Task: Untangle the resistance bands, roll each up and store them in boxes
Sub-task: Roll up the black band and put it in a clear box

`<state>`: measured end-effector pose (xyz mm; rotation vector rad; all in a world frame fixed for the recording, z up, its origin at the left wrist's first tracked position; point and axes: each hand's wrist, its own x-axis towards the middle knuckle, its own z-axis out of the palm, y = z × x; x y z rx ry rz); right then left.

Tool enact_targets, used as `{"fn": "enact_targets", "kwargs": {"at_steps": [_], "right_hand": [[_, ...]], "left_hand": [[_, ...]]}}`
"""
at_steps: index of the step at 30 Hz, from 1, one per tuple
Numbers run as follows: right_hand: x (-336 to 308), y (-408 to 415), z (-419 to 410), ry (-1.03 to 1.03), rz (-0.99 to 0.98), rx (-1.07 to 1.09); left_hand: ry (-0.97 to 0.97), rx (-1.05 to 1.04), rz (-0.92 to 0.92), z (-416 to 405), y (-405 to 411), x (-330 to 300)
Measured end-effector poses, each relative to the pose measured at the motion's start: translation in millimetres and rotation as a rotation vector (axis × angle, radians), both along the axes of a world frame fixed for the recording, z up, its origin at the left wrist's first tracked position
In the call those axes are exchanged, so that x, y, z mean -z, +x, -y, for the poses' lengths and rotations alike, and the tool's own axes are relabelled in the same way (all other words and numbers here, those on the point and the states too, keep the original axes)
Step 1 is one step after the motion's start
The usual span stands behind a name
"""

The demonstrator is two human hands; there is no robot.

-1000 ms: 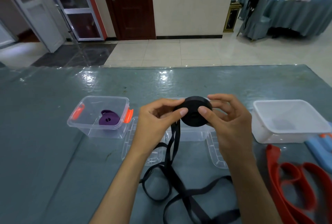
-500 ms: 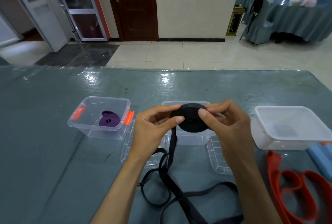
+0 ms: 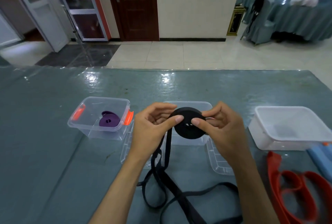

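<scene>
Matt black band; clear glossy plastic box; shiny table cover.

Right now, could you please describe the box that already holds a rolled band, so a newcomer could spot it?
On the grey-green table, three open boxes stand in a row. It is the clear box at the left end, left of both hands. Only it has orange latches and a rolled purple band inside.
</scene>
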<state>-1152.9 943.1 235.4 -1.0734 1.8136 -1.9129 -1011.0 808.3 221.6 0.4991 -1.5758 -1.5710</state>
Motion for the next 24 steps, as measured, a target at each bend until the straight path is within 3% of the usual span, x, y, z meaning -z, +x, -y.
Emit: {"fn": "enact_targets", "kwargs": {"at_steps": [4,7,10,16,24], "right_hand": [[-0.5,1.9,1.6,-0.104,-0.059,0.025],[0.5,1.9,-0.3,-0.047,0.0,-0.027],[-5.7,-3.3,-3.7,0.023,0.01,-0.07],[-8.8,3.9,1.4,-0.118,-0.055,0.035],[-10.9,-0.8,-4.6,-0.057,-0.032,-0.015]], "left_hand": [[-0.022,0.094,0.027,1.2,4.3,-3.5],[-0.013,0.112,0.02,4.9,5.5,-6.6],[-0.04,0.083,-0.007,3.6,3.0,-7.4],[-0.015,0.106,-0.061,1.0,-0.6,-9.7],[-0.062,0.04,-0.101,2.0,-0.5,-20.3]]}}
